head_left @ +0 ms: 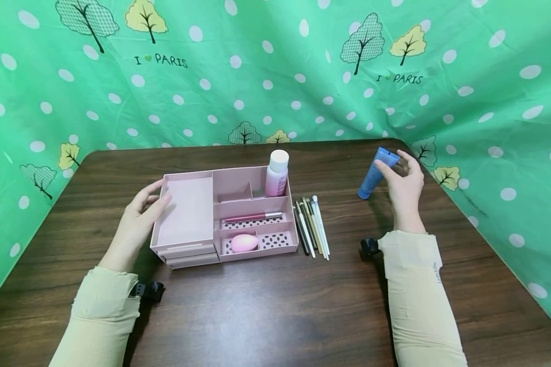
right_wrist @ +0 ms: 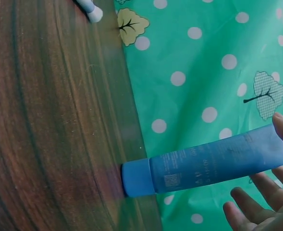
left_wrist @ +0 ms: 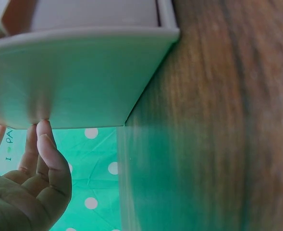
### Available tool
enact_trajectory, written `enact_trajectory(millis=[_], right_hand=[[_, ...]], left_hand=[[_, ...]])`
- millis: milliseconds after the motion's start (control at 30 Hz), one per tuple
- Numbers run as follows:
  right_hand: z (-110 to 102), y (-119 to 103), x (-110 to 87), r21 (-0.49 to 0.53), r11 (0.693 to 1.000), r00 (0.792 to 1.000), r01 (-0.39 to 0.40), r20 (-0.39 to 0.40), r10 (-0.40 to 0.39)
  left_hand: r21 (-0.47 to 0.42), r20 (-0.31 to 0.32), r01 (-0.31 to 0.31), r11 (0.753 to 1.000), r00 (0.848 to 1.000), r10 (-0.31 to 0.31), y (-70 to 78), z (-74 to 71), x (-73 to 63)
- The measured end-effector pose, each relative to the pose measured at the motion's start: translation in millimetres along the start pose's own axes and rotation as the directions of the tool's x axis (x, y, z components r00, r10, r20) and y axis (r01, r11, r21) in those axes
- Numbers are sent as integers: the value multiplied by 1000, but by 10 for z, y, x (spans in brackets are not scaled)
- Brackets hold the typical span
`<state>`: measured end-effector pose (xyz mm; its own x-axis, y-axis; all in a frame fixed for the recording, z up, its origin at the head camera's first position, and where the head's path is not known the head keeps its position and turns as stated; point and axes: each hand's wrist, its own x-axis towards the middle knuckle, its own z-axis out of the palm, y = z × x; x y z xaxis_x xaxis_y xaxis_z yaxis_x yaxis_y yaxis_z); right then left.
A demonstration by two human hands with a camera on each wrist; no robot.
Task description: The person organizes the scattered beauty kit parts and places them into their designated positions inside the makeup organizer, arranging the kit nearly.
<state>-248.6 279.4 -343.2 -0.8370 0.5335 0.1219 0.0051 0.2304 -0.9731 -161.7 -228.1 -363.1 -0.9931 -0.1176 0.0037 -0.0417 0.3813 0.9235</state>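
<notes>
Fingers of my left hand (head_left: 140,216) rest against the left side of a pink desk organizer (head_left: 183,209), the thumb lying by its upper rim. The left wrist view shows the fingertips (left_wrist: 44,126) at the organizer's side wall. My right hand (head_left: 406,188) pinches a blue squeeze tube (head_left: 373,176) by its flat crimped end. The tube leans, capped end down, and in the right wrist view its cap (right_wrist: 139,177) is right at the tabletop. Inside the organizer are a pink bottle (head_left: 277,178) with a white cap, a lip gloss tube (head_left: 252,217) and a pink makeup sponge (head_left: 244,243).
Several makeup brushes (head_left: 312,227) lie side by side just right of the organizer, between it and the blue tube. Drawers (head_left: 193,260) show under the organizer's left part. A green dotted cloth (head_left: 275,76) hangs behind the dark wooden table (head_left: 266,311).
</notes>
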Motion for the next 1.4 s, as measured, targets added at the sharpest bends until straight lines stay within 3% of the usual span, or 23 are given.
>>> enact_trajectory(millis=[367,767,1200,1400], right_hand=[[23,94,38,-51,999,1000,-7,18,8],[54,150,63,-3,999,997,-47,69,48],[93,217,42,-61,998,993,-8,116,15],[69,248,59,-64,998,992,-25,120,32]], left_hand=[[8,-5,-9,1000,1000,9,3,2,-8],[14,-5,12,1000,1000,-12,4,-14,9],[7,-3,18,1000,1000,-18,4,-13,2],[2,-2,18,1000,1000,-18,3,-8,5]])
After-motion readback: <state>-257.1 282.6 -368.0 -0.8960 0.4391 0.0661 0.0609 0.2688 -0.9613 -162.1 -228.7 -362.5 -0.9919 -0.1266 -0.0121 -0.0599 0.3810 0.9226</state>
